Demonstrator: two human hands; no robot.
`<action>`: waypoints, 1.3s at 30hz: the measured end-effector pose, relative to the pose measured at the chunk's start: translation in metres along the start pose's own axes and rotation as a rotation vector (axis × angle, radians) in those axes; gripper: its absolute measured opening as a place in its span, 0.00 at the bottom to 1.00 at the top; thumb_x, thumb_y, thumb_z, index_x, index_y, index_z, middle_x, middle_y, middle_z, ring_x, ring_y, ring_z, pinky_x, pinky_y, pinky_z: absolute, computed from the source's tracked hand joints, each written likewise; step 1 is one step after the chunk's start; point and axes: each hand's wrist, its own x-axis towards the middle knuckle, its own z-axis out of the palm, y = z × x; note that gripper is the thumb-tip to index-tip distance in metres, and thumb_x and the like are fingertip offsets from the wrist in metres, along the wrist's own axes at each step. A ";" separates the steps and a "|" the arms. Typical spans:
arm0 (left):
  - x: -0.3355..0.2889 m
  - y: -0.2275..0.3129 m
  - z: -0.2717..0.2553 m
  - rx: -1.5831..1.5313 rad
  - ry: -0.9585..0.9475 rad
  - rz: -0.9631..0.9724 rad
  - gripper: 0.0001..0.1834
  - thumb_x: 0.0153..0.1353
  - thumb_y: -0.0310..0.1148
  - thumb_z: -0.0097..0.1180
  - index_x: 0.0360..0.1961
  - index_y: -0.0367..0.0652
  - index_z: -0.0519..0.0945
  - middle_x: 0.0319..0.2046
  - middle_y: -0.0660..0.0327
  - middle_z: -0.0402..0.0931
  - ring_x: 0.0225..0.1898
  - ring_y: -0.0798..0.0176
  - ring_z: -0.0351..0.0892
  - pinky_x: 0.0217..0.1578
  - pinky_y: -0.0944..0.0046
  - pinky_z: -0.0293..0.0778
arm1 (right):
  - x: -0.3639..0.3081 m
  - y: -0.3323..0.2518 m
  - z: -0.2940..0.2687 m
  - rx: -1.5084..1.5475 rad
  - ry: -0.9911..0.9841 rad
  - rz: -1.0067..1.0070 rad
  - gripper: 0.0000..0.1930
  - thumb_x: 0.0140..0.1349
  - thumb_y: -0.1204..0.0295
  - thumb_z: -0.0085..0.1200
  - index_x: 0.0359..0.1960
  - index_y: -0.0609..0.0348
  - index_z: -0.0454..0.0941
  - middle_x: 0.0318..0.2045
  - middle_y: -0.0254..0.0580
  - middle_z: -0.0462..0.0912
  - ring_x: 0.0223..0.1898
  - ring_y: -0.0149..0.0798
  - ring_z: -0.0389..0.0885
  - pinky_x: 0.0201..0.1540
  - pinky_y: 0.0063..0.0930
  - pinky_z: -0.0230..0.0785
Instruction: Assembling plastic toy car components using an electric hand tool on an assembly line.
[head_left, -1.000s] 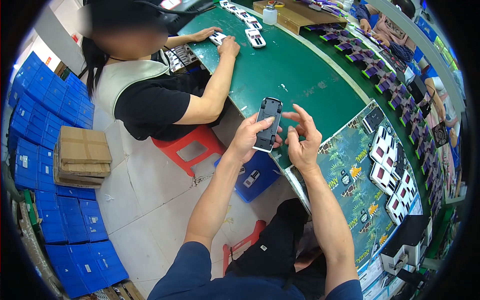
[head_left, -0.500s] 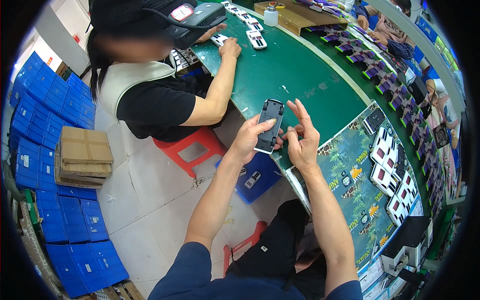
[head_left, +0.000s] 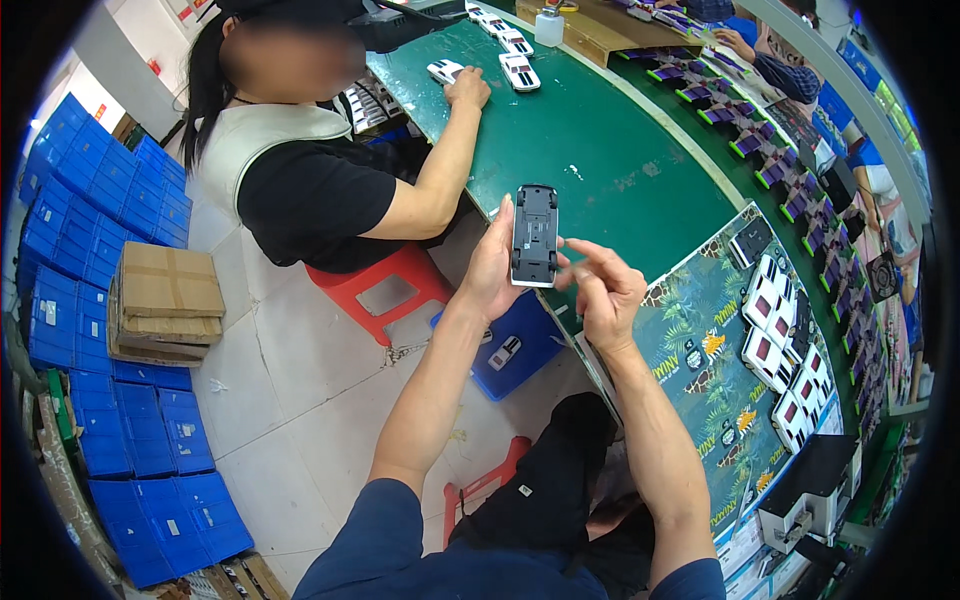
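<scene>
Hidden: toy car's (head_left: 536, 236) top faced away; left fingers behind it mostly covered; right fingertips blurred, contact with car unclear | Left hand (head_left: 490, 272): curled round car, holding it underside-up by the green table's (head_left: 625, 165) edge | Right hand (head_left: 610, 298): beside car, fingers half open, no grip visible

The black-bottomed oblong toy car (head_left: 536, 235) lies in the left hand (head_left: 490, 272), left of the right hand (head_left: 610, 292). White oblong toy cars (head_left: 768, 355) lie right, on the flat patterned sheet (head_left: 690, 310); brown cardboard boxes (head_left: 170, 285) stand far left.
</scene>
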 end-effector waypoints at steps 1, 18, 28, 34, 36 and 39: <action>0.000 0.000 -0.001 0.014 -0.033 0.011 0.33 0.71 0.64 0.30 0.53 0.46 0.72 0.38 0.57 0.78 0.36 0.59 0.83 0.35 0.54 0.83 | -0.001 0.000 0.000 0.085 0.037 0.055 0.20 0.59 0.85 0.44 0.53 0.67 0.77 0.31 0.43 0.87 0.22 0.26 0.80 0.30 0.16 0.77; -0.002 0.002 0.004 0.026 0.018 -0.026 0.42 0.66 0.72 0.28 0.51 0.42 0.72 0.38 0.55 0.77 0.35 0.56 0.84 0.36 0.50 0.83 | 0.005 -0.002 -0.004 0.297 0.281 0.293 0.14 0.62 0.81 0.44 0.46 0.69 0.78 0.28 0.45 0.84 0.14 0.23 0.69 0.17 0.17 0.63; -0.003 0.001 0.004 0.036 0.029 -0.021 0.46 0.64 0.75 0.25 0.52 0.41 0.72 0.40 0.54 0.78 0.37 0.55 0.83 0.37 0.49 0.82 | 0.007 -0.008 0.003 0.303 0.280 0.285 0.19 0.59 0.82 0.44 0.53 0.69 0.76 0.35 0.50 0.86 0.14 0.23 0.70 0.17 0.16 0.62; -0.001 0.003 0.007 0.042 0.031 -0.032 0.49 0.59 0.79 0.25 0.50 0.42 0.72 0.37 0.56 0.76 0.34 0.55 0.83 0.37 0.48 0.82 | 0.010 0.001 -0.016 0.360 -0.064 0.432 0.24 0.67 0.62 0.36 0.43 0.71 0.80 0.14 0.34 0.70 0.12 0.22 0.59 0.15 0.18 0.47; 0.000 0.003 0.004 0.043 0.014 -0.035 0.49 0.58 0.80 0.25 0.51 0.42 0.71 0.38 0.56 0.76 0.35 0.55 0.83 0.38 0.48 0.82 | 0.009 0.001 -0.014 0.334 -0.074 0.427 0.26 0.68 0.59 0.36 0.45 0.73 0.80 0.17 0.36 0.72 0.13 0.24 0.62 0.17 0.18 0.51; -0.001 0.000 0.002 0.039 0.019 -0.030 0.50 0.58 0.80 0.25 0.52 0.42 0.71 0.38 0.56 0.75 0.35 0.55 0.83 0.38 0.47 0.82 | 0.008 -0.003 -0.006 0.324 0.010 0.349 0.26 0.67 0.60 0.38 0.49 0.74 0.78 0.30 0.46 0.80 0.16 0.27 0.67 0.19 0.20 0.58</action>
